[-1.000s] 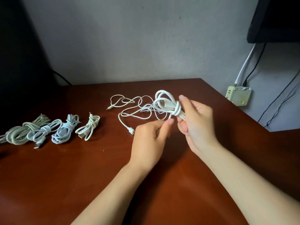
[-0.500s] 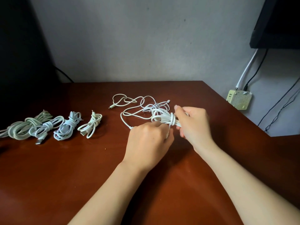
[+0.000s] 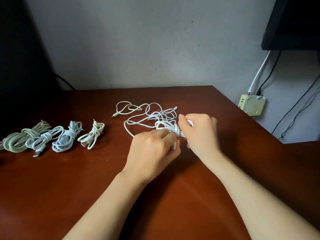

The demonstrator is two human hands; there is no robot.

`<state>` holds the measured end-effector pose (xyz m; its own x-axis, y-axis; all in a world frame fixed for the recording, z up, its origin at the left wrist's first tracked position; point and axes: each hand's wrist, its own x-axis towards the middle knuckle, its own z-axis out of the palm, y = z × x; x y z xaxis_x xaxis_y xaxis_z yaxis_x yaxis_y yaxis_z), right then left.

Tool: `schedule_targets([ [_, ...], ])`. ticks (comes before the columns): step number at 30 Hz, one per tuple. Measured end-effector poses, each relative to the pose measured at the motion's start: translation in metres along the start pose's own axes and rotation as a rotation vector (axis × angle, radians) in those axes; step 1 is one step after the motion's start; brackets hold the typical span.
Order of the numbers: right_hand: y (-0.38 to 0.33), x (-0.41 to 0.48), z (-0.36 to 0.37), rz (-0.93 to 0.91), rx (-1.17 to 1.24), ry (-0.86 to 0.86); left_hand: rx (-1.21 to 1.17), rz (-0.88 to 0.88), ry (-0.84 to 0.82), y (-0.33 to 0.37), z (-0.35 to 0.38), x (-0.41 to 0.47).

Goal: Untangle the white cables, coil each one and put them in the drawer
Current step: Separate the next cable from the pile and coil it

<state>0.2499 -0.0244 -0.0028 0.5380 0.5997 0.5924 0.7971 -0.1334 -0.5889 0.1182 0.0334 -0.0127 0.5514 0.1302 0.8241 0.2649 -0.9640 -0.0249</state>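
**Desk** [image 3: 69, 196]: dark red-brown wood. It carries all the cables in view. No drawer shows, so nothing can be counted as put away.

**Left grip** [image 3: 152, 149]: fingers curled at the near end of the bundle, pinching what looks like its free tail.

**Right grip** [image 3: 199, 130]: closed round the far right end of the same bundle, holding it just over the desk.

**Four coiled cables** [image 3: 67, 138]: one row at the left of the desk, each wound and cinched at the waist, well apart from the hands. Judged done, apart from stowing.

**Loose cables** [image 3: 147, 111]: thin white loops sprawled on the desk just behind the hands. They are not coiled, and how many there are cannot be told.

**Bundle** [image 3: 170, 129]: white, between the two grips, with several wraps already round its middle. Judged nearly tied off.

**Outstanding:** finish this wrap, sort and coil the loose loops, and move every coil to the drawer.
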Motion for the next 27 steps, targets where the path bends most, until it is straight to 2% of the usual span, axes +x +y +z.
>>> schedule_targets([
  [6,0.003,0.003,-0.001,0.003,-0.035,0.014,-0.017,0.059,-0.024,0.003,0.001,0.001],
  [11,0.007,0.005,-0.006,-0.02,0.026,0.031,0.005,0.044,-0.054,0.005,0.001,-0.002],
  [15,0.006,0.004,-0.006,-0.093,0.018,0.007,0.061,0.024,0.022,0.004,-0.002,0.001],
  [18,0.0,0.003,-0.007,-0.097,0.03,-0.043,0.133,0.086,0.055,0.003,-0.005,0.004],
  [21,-0.005,0.001,-0.009,-0.05,0.138,-0.147,0.052,0.128,0.076,0.002,-0.005,0.006],
  [24,-0.011,-0.001,-0.012,0.086,0.267,-0.299,-0.078,0.105,0.065,0.0,-0.004,0.007],
  [27,-0.016,0.0,-0.016,0.171,0.323,-0.356,-0.152,0.018,-0.029,-0.003,-0.006,0.006],
])
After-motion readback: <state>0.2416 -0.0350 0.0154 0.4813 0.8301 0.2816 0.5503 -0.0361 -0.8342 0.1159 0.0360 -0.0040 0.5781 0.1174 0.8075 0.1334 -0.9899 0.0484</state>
